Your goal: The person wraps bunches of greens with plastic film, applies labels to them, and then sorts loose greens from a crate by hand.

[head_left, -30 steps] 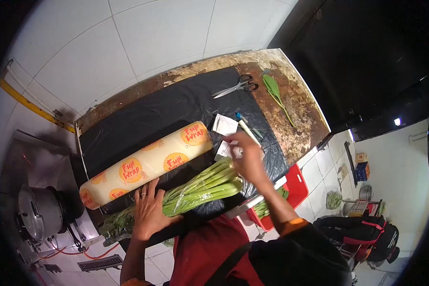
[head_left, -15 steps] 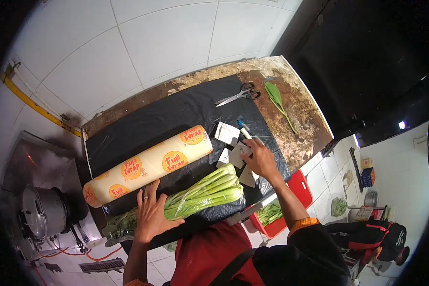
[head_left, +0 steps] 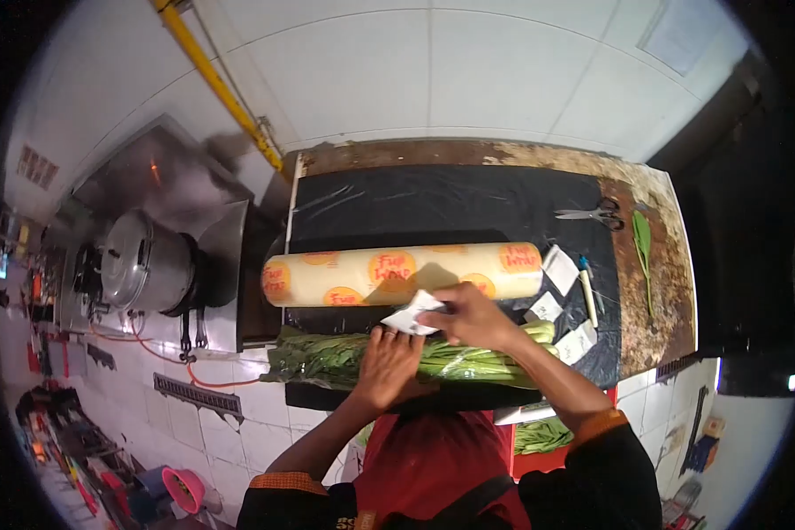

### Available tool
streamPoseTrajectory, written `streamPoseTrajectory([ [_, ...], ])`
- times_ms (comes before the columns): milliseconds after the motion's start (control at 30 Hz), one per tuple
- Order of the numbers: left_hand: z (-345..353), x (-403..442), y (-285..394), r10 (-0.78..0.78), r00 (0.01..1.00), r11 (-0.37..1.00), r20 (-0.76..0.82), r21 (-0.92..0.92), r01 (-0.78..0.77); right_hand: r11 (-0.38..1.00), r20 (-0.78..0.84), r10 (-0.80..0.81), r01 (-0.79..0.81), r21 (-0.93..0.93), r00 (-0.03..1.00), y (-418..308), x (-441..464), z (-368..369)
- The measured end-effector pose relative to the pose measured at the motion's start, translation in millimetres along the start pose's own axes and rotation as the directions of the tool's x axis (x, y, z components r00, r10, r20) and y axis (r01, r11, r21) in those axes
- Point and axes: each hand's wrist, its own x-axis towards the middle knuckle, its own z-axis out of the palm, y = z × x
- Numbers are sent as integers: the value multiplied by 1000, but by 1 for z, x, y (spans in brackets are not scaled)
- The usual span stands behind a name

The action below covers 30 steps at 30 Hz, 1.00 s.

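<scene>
A plastic-wrapped bundle of leafy greens (head_left: 486, 360) lies along the table's near edge, leaves to the left and pale stalks to the right. My left hand (head_left: 389, 367) rests on the bundle with its fingers extended, the fingertips by the lower edge of a white paper slip (head_left: 412, 314). Above the bundle, my right hand (head_left: 473, 318) pinches that slip between thumb and fingers. Just behind is a cling film roll (head_left: 389, 272) in printed wrapping. More paper slips (head_left: 561, 269) and a marker pen (head_left: 588, 291) lie to the right.
Scissors (head_left: 596, 214) and a single leafy stem (head_left: 643, 261) lie at the table's right. Black plastic sheeting (head_left: 450, 199) covers much of the worn tabletop. A large metal pot (head_left: 141, 265) stands at the left. A red crate (head_left: 543, 464) of greens sits below the table.
My right hand has lifted a paper slip from the right side and carried it left to my left hand. The view has turned, and the marker's blue end still points away.
</scene>
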Motion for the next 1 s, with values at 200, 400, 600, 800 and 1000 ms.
streamPoseTrajectory([
  [200, -14, -9, 8, -56, 992, 996, 117, -57, 63, 912, -127, -287, 230, -340, 950, -4, 56, 23],
  [400, -9, -14, 10, -43, 999, 998, -25, -47, 41, 319, 169, -679, 494, -809, 715, 35, 72, 35],
  [600, -12, -16, 12, -41, 992, 997, 121, -58, 49, 148, 214, -757, 482, -864, 617, 30, 72, 25],
  [800, -10, -22, 13, -31, 999, 999, -22, -27, 30, -204, 477, -612, 457, -866, 631, 55, 69, 31],
  [1000, -1, -28, 16, 5, 992, 1000, -129, -12, -6, -50, 618, -356, 646, -762, 701, 20, 62, 12],
])
